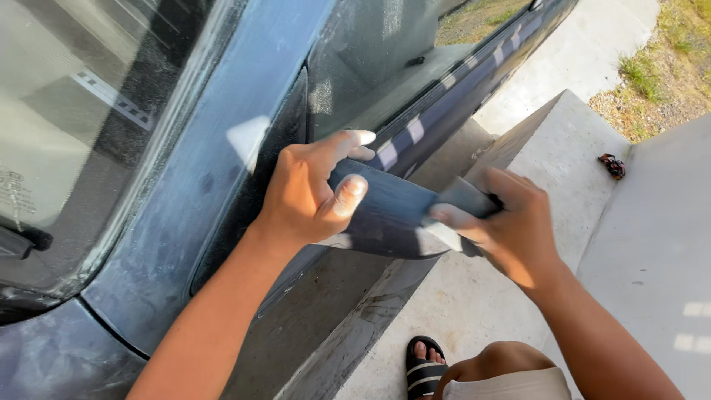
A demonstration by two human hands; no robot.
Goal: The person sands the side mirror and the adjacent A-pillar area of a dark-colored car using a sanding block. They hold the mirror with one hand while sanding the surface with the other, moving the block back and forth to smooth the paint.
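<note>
Dark blue-grey, dusty, with a matte plastic look: side mirror housing [385,215] of the car, sitting at frame centre, jutting out from the dusty dark-blue car door [185,200] toward the right of the frame. Long axis roughly horizontal, tilted slightly down to the right; free end pointing right, toward the pale concrete curb [548,141].

Left hand [307,196] clamped over the inner end of the housing, where it meets the door: fingers curled across the top, index finger stretched toward the side window glass [370,59], thumb pressed flat on the near face. Forearm rising from the lower left of the frame, wrist about straight.

Right hand [511,222] gripping the outer end, fingers wrapped over the top edge, thumb underneath along the lower rim, knuckles facing the camera. Forearm entering from the lower right corner, wrist bent slightly inward.

No containers visible.

Windshield [67,126] filling the upper left, with a wiper arm end [22,241] at the left edge. Bottom centre: bare knee [503,363] and a foot in a black striped sandal [424,367] on the concrete. Small reddish object [612,166] lying on the concrete at right; kind cannot be told. Dry grass [666,59] in the upper right corner.
</note>
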